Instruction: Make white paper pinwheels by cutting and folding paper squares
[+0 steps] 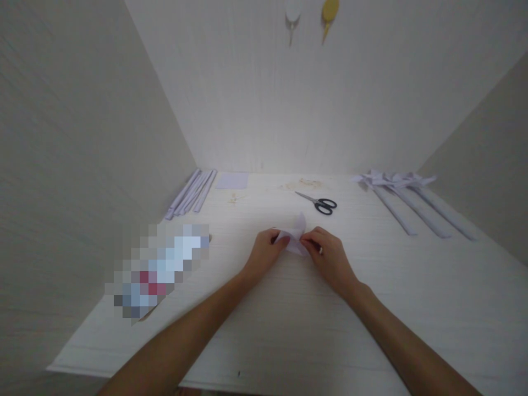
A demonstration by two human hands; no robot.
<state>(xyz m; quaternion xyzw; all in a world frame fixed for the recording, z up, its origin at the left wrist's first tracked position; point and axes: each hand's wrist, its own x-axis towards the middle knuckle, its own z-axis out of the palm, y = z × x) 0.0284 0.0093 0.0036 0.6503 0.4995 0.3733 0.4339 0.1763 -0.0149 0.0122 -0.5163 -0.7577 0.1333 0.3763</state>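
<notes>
The left hand [265, 251] and right hand [330, 257] are each pinched on the folded paper piece [293, 235], located between them over the middle of the table [289, 335]. Scissors [317, 203] lie beyond, slightly right; a paper square [232, 180] and paper tubes [205, 191] lie far left, three paper-topped sticks [421, 212] far right.

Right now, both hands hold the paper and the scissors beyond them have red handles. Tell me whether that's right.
Not quite: the head view shows black, not red, handles on the scissors. The left hand and right hand do hold the paper, with the scissors beyond them.
</notes>
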